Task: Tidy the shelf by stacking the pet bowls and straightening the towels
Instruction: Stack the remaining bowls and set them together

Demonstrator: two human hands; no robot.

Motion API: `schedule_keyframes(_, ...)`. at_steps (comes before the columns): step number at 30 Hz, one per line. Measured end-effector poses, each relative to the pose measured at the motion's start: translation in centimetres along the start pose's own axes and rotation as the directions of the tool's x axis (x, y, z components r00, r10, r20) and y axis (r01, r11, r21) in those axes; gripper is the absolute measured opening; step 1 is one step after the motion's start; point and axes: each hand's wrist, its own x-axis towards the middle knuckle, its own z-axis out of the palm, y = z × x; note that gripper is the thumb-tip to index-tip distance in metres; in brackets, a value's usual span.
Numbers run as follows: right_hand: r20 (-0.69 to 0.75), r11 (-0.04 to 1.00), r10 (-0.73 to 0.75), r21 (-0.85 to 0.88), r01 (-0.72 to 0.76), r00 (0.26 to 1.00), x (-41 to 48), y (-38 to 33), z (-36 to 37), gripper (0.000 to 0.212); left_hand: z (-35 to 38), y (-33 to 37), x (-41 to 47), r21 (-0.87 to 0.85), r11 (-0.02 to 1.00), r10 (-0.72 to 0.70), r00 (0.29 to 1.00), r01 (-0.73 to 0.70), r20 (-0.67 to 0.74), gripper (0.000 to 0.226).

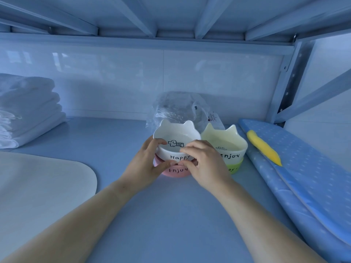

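Observation:
A white cat-eared bowl (176, 133) marked "Happy" sits nested on a pink bowl (176, 171) marked "Enjoy" at the middle of the shelf. My left hand (146, 164) grips the white bowl's left rim, thumb near the pink bowl. My right hand (205, 164) pinches the white bowl's front rim. Just to the right, a cream bowl (224, 143) marked "Enjoy" rests on a green bowl (235, 168). A pile of folded white towels (26, 111) lies at the far left.
A crumpled clear plastic bag (180, 109) lies behind the bowls. A pale mat (41, 186) covers the near left of the shelf (171, 215). A blue dotted pad (307, 177) with a yellow object (264, 147) on it lies along the right side.

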Motion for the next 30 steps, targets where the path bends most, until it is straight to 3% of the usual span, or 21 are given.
schedule_keyframes(24, 0.088, 0.998, 0.044, 0.033, -0.047, 0.995, -0.22, 0.44, 0.31, 0.026, 0.29, -0.46, -0.38, 0.038, 0.999, -0.039, 0.999, 0.038, 0.006, 0.05)
schedule_keyframes(30, 0.101, 0.997, 0.058, 0.044, -0.063, 0.993, -0.42, 0.41, 0.33, 0.028, 0.18, -0.21, -0.36, -0.019, 0.998, -0.056, 0.998, 0.057, 0.036, 0.054)
